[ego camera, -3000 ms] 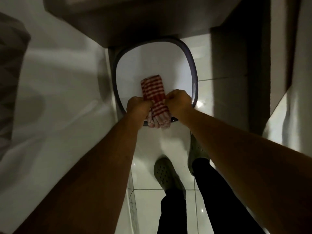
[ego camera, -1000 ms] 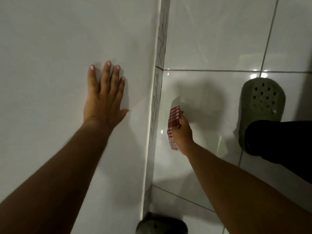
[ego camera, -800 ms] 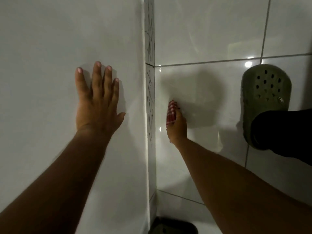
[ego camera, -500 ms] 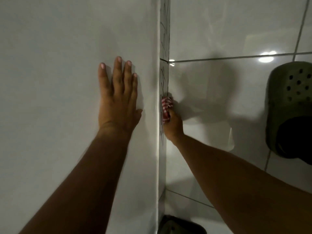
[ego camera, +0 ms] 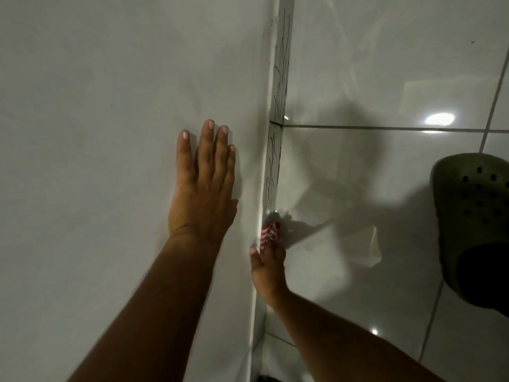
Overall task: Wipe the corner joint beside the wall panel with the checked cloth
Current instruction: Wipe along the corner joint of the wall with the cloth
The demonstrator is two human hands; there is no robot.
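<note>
The left hand (ego camera: 203,188) lies flat and empty on the wall panel (ego camera: 110,133), bracing. At the corner joint (ego camera: 271,188), the right hand (ego camera: 265,267) grasps the checked cloth (ego camera: 269,233), pressed into the seam. Wiping appears underway; next stroke requires sustained pressure along the joint.

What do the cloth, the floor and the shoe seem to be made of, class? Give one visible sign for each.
Cloth: woven fabric, probably cotton; red and white checks, soft folds.
Floor: glazed tile, likely ceramic; glossy light reflections, dark grout lines.
Shoe: moulded foam or rubber, matt olive; punched round holes.
</note>
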